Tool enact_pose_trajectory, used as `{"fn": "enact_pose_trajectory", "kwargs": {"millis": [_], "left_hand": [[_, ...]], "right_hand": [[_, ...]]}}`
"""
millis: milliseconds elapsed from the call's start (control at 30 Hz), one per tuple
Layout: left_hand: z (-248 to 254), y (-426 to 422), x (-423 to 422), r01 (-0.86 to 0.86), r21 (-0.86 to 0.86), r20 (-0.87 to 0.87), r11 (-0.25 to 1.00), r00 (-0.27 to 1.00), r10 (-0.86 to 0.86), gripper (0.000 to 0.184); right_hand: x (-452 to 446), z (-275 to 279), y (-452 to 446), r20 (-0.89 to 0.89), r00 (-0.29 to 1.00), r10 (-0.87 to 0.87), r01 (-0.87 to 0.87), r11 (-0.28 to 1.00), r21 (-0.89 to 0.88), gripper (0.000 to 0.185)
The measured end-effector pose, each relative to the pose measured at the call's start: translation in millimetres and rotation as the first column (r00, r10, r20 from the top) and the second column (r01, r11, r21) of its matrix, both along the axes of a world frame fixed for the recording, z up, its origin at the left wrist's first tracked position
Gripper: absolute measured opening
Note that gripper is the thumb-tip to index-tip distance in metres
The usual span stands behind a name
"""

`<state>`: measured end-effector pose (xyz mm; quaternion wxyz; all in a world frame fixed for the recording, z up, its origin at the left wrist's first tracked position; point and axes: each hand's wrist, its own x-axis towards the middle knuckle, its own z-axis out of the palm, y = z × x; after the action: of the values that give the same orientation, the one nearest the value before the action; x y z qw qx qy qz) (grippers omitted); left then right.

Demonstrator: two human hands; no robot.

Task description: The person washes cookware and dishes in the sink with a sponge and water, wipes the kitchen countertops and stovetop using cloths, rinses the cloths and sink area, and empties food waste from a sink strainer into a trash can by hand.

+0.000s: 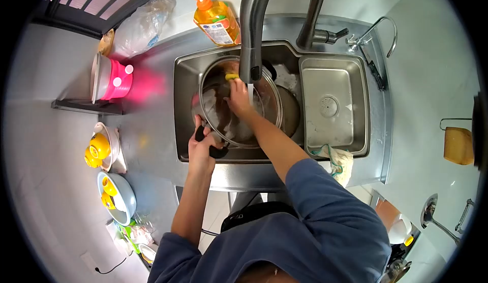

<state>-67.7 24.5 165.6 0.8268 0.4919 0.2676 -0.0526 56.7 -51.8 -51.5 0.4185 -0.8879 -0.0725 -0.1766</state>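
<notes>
"Steel pot [211, 76] is in the large basin [187, 72], under the tap [250, 29]. And the hands?"

"Left hand [201, 150] is closed around its black handle [218, 152], on the near side. Right hand [240, 97] reaches inside, fingers bunched narrow on a yellow sponge [231, 76]."

"Anything else in the pot?"

"Water [250, 91] falls from the tap beside the right hand; I can't make out what lies at the bottom."

"Other containers?"

"Small basin [351, 77] on the right, a cloth [343, 167] over its near edge. On the bench [155, 135] at left, a blue bowl [128, 194] holds yellow dishes [108, 186]. An orange bottle [217, 21] stands at the far side."
</notes>
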Motion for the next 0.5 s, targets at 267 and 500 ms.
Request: {"fn": "enact_pose_trajectory", "kwargs": {"millis": [267, 500], "left_hand": [[6, 46, -1, 0.046, 0.006, -0.085, 0.999, 0.995, -0.045, 0.081], [16, 56, 20, 0.226, 0.076, -0.163, 0.971, 0.964, -0.211, 0.072]], "right_hand": [[48, -18, -51, -0.003, 0.607, 0.795, -0.329, 0.247, -0.911, 0.028], [138, 98, -51, 0.051, 0.125, 0.991, -0.533, 0.111, -0.839, 0.055]]}}
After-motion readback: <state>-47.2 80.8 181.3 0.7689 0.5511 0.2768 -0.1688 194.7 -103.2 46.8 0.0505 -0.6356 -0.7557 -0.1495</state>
